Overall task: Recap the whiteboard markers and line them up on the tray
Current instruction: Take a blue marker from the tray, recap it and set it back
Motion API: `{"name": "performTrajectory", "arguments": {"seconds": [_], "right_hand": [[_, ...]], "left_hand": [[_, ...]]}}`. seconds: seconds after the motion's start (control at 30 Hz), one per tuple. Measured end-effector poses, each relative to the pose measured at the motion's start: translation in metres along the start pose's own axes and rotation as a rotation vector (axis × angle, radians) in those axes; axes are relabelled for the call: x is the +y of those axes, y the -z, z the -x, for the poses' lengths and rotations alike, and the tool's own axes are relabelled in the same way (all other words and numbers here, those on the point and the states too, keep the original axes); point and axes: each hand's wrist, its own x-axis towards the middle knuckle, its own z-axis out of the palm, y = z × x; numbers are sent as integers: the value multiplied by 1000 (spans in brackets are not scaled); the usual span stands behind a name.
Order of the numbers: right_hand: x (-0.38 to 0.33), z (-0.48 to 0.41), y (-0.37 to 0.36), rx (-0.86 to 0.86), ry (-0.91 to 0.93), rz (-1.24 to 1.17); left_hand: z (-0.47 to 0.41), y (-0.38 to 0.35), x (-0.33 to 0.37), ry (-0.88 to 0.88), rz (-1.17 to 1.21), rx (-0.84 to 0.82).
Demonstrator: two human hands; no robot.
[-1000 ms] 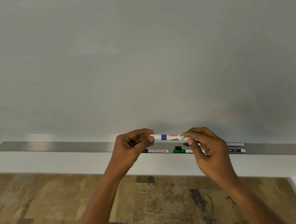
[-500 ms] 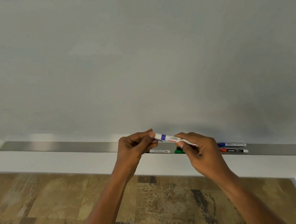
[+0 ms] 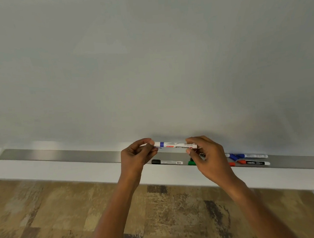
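Both hands hold a white marker (image 3: pixel 175 146) with a blue band level above the metal tray (image 3: pixel 63 155). The left hand (image 3: pixel 136 157) pinches its left end; the right hand (image 3: pixel 206 158) grips its right end. On the tray lie a black marker (image 3: pixel 167 162), a green cap (image 3: pixel 191 163), a blue marker (image 3: pixel 246 156) and a red marker (image 3: pixel 252 162).

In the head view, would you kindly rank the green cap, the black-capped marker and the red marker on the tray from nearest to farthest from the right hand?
1. green cap, tucked just under the right hand.
2. red marker, on the tray to the hand's right.
3. black-capped marker, to its left, below the left hand.
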Motion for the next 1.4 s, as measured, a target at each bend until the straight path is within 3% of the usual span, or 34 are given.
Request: {"name": "performTrajectory", "arguments": {"seconds": [0.23, 0.4, 0.7, 1.03, 1.4], "right_hand": [[54, -7, -41, -8, -98, 139], [80, -13, -68, -67, -178, 235], [105, -20, -91, -276, -264, 407], [113, -22, -95, -331, -286, 459], [114, -15, -97, -334, -255, 459]], "left_hand": [[-38, 21, -47, 100, -150, 160], [-65, 29, -76, 148, -600, 264], [-86, 35, -103, 123, -938, 230], [-89, 39, -111, 125, -1047, 192], [-88, 38, -108, 194, -986, 225]]}}
